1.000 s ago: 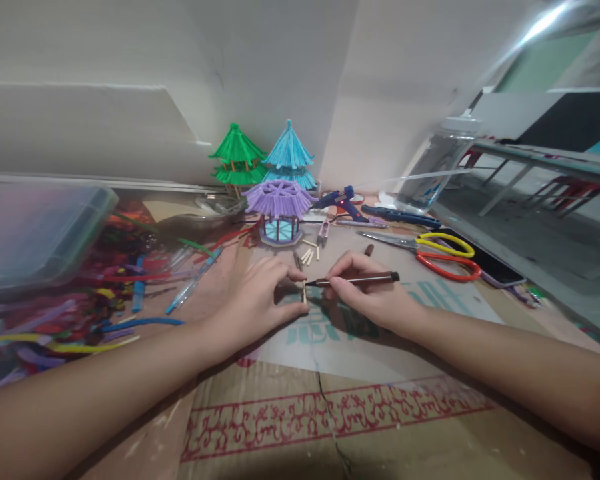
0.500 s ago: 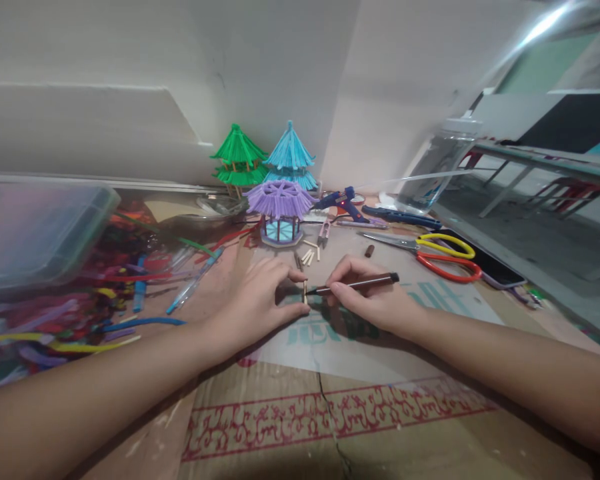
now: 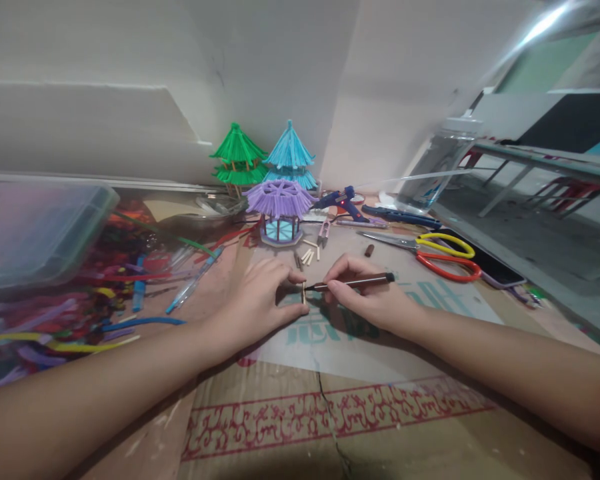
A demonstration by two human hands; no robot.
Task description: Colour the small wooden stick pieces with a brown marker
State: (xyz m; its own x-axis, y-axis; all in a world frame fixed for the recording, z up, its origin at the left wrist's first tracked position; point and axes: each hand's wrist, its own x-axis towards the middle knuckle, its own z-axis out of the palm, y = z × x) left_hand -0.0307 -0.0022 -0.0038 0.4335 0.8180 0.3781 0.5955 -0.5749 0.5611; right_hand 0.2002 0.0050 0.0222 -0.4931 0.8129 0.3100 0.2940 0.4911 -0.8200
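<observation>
I'm watching both hands low over the middle of the bench (image 3: 250, 427), and here's the fine work: I have the left hand (image 3: 267, 287) reaching in from the left, thumb and forefinger pinching a short pale stick (image 3: 304, 295) between them, one at each end, just above a pale printed sheet (image 3: 345, 360) on the bench. From the other side, my right hand (image 3: 355, 283) has its fingers closed around a dark marker (image 3: 367, 281), slanted with its tip right at the stick; whether it touches is too small for me to tell. Just beyond, a few loose pale sticks (image 3: 307, 257) lie scattered, and a brown cap (image 3: 369, 251) sits beyond my right hand. Toward the bench's far edge stands a purple-roofed model (image 3: 281, 203), with a green-roofed model (image 3: 237, 153) and a blue-roofed model (image 3: 290, 150) behind it. Right of those I've got a glue gun (image 3: 339, 198) showing a red light, then scissors (image 3: 414, 245) lying nearer the right edge, beside a phone (image 3: 495, 261). Over at the left edge, a plastic box (image 3: 45, 233) sits by a jumble of coloured strips (image 3: 65, 317), blurred in my view.
</observation>
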